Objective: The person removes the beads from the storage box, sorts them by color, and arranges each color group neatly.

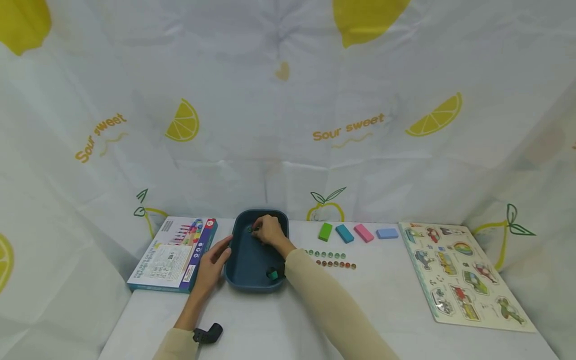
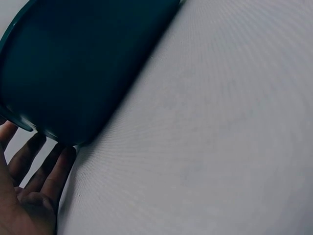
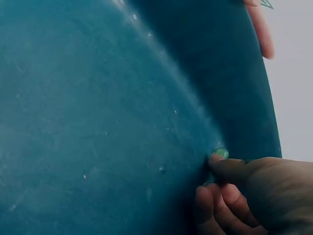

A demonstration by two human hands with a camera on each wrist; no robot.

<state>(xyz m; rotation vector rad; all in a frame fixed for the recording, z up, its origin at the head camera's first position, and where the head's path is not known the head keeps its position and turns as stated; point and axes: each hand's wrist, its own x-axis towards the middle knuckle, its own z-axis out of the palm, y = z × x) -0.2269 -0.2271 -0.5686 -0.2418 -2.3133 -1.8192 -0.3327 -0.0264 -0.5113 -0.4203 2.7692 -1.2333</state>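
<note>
Right hand at tray's far end

Right hand (image 1: 268,231) pinches green marble (image 3: 220,153) inside blue tray (image 1: 254,285); left hand (image 1: 215,262), fingers straight, rests against tray's left wall.

Dark teal tray (image 1: 234,260), rounded corners, flat on the table near its far edge, left of centre, long side running front to back. Small green marble (image 3: 220,153) inside at the tray's far end, pinched at fingertips. Small teal block (image 1: 272,274) in the tray's near right corner.
</note>
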